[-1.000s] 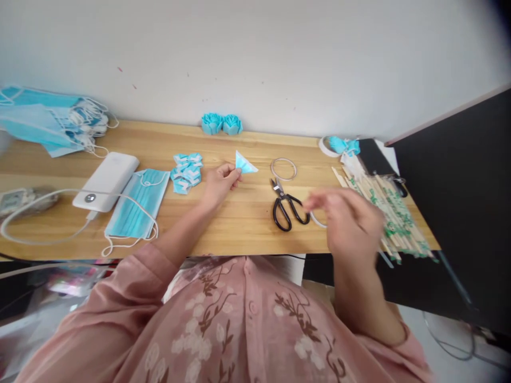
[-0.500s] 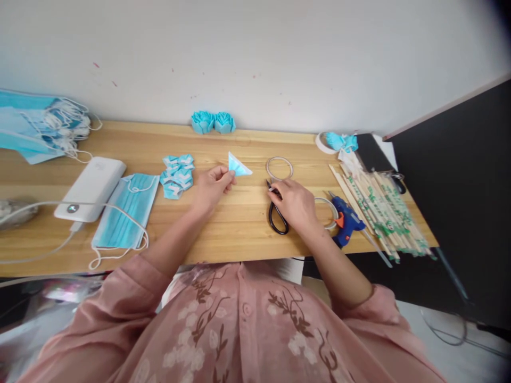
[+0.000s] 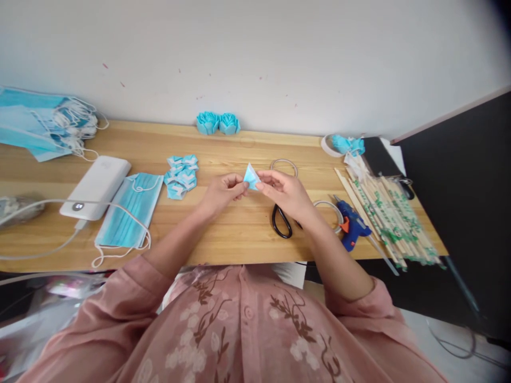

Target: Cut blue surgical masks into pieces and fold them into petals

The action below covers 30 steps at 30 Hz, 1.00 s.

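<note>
Between my hands is a small light-blue folded triangle of mask fabric [image 3: 251,176]. My left hand [image 3: 227,192] pinches its left corner between thumb and fingers. From the right, my right hand [image 3: 286,192] grips its other side, thumb in front and fingers behind. Below the right hand lie black-handled scissors [image 3: 281,222] on the table, their blades hidden by the hand. Left of my hands sits a cluster of folded blue pieces with white edges [image 3: 181,177].
A flat face mask [image 3: 130,210] and a white power bank [image 3: 96,186] with a cable lie left, near a mask pile [image 3: 35,122]. Two blue fabric flowers [image 3: 218,123] stand by the wall. Rightward are a blue glue gun [image 3: 353,226], wrapped chopsticks [image 3: 393,218] and tape [image 3: 330,146].
My right hand has let go of the scissors, leaving them on the table, and has taken hold of the triangle. The left hand's triangle has shifted slightly right and been folded or turned narrower.
</note>
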Tool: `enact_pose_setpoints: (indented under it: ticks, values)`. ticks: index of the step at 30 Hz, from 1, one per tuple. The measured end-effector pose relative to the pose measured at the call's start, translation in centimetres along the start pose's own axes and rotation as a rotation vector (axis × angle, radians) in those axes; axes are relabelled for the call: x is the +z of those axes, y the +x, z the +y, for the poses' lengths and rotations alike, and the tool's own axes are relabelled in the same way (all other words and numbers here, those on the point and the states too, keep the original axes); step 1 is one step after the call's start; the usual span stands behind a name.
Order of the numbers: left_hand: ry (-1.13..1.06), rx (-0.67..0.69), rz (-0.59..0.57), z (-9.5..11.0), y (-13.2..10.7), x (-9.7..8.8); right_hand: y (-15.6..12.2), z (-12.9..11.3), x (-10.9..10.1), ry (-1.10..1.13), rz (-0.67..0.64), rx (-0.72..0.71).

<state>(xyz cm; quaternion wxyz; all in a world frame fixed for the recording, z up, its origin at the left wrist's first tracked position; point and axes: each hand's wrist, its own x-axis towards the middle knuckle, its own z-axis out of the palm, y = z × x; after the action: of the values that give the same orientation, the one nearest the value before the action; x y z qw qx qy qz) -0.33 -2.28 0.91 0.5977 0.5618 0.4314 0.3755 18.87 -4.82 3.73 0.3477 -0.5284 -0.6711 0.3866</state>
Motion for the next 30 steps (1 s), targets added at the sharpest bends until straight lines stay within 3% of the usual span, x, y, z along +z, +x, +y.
enact_pose_setpoints:
  ticks: [3,6,10,14,22,30]
  values:
    - [0.02,-0.007,0.006,0.1,0.0,0.0,1.3,0.5,0.6,0.037,-0.038,0.017]
    - [0.036,-0.015,0.017,0.1,0.0,0.0,2.1,1.0,0.3,0.024,0.031,0.032]
    - [0.026,-0.019,0.083,0.1,0.1,-0.1,2.1,1.5,-2.1,0.052,0.195,0.043]
    - [0.026,-0.031,0.096,0.4,0.1,-0.1,0.9,2.8,-4.5,-0.11,0.25,0.065]
    - [0.02,-0.009,0.149,-0.1,0.2,0.0,-2.5,4.6,-4.5,-0.434,0.188,0.053]
    - [0.027,-0.001,0.15,-0.5,0.4,-0.2,-0.9,3.6,-2.9,-0.732,0.059,-0.015]
